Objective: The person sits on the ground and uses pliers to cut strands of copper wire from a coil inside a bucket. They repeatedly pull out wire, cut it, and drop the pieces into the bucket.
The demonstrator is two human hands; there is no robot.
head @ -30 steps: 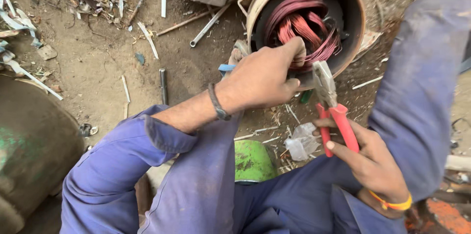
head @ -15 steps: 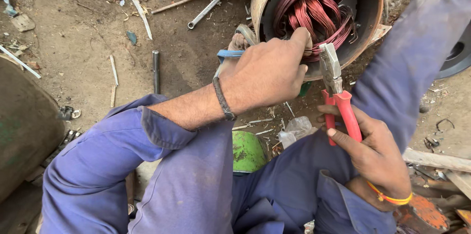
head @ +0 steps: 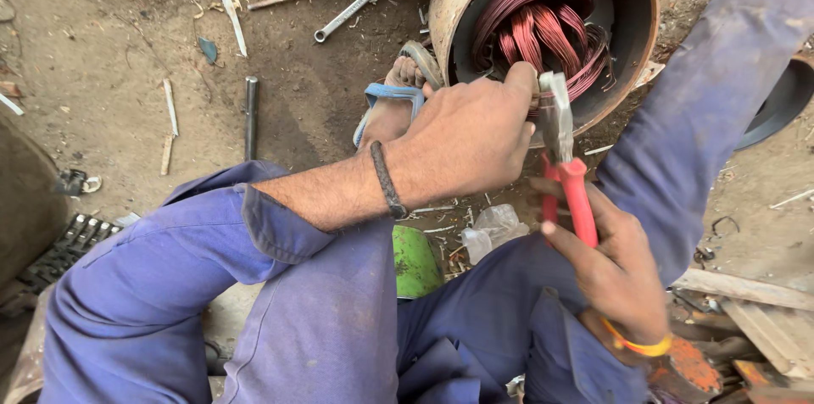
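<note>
Since a moment ago the left hand (head: 466, 141) has pushed further onto the rim of the rusty motor housing (head: 458, 5) at upper right, fingers pinching the reddish copper winding (head: 543, 22), while the right hand (head: 610, 264) keeps its fist closed on the red-handled pliers (head: 566, 167) just beside it.

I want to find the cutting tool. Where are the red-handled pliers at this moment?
In the head view, the red-handled pliers are right of centre, held in the right hand, their tip at the rim of the round motor housing, beside the left hand.
</note>
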